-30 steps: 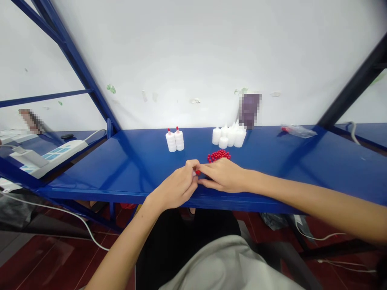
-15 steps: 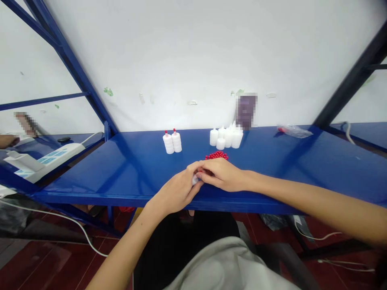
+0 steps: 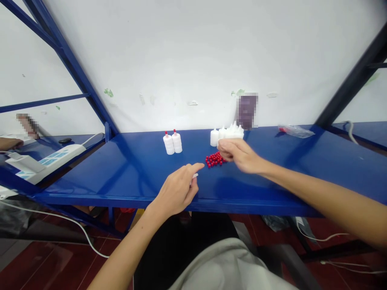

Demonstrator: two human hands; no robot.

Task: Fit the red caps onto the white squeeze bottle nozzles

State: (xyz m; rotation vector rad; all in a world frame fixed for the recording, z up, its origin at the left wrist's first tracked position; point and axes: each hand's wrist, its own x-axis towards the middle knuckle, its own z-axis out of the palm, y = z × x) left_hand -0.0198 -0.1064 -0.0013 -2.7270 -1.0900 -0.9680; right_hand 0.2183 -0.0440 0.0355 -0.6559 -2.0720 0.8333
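Note:
My left hand (image 3: 178, 189) rests on the blue shelf (image 3: 121, 173) near its front edge, index finger stretched out. Its other fingers curl round a small white bottle (image 3: 195, 176), of which only a tip shows. My right hand (image 3: 240, 155) is farther back, just right of a pile of several small red caps (image 3: 214, 160). Its fingers are curled at the front of a cluster of several uncapped white bottles (image 3: 231, 131); what they pinch is hidden. Two white bottles with red caps (image 3: 172, 143) stand side by side to the left.
A clear plastic bag with red bits (image 3: 298, 131) lies at the back right. On the lower left shelf sit a white power strip (image 3: 48, 157) and another person's hand (image 3: 9, 143). Slanted blue frame bars (image 3: 75, 68) rise at the left, a dark one at the right.
My right hand has left my left hand and moved back and to the right, to the uncapped bottles. My left hand stayed near the front edge with its bottle.

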